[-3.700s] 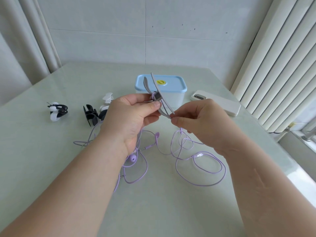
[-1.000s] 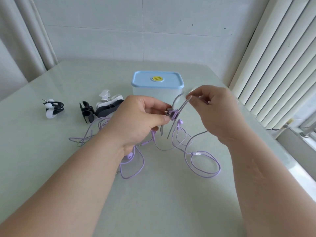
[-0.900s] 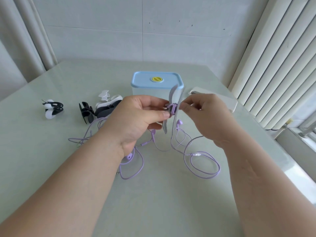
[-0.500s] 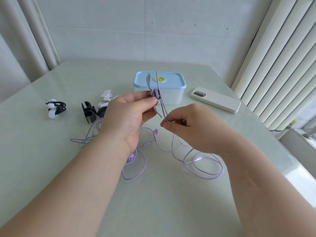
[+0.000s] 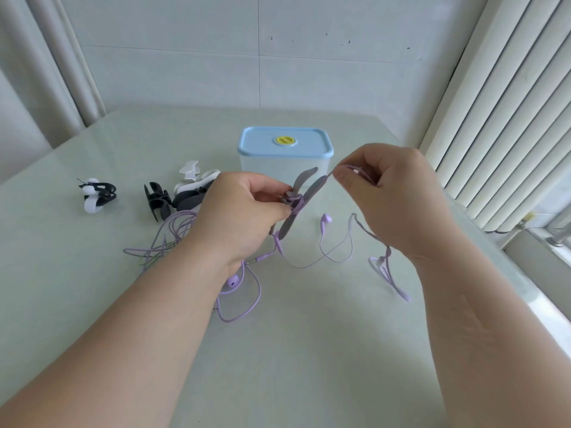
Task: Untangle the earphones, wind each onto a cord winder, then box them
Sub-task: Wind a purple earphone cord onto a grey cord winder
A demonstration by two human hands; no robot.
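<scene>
- The grey cord winder (image 5: 312, 188) is gripped by the left hand (image 5: 244, 217), and the purple earphone cord (image 5: 296, 203) is pinched by the right hand (image 5: 392, 196).
- Winding is under way; another tight loop is likely needed next.

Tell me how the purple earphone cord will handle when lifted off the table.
Likely floppy: the purple cord sags in loose curves from the right hand to the table. Probably very light: a fingertip pinch carries it. It may snag, since loops overlap below the left hand, which holds the grey winder.
</scene>
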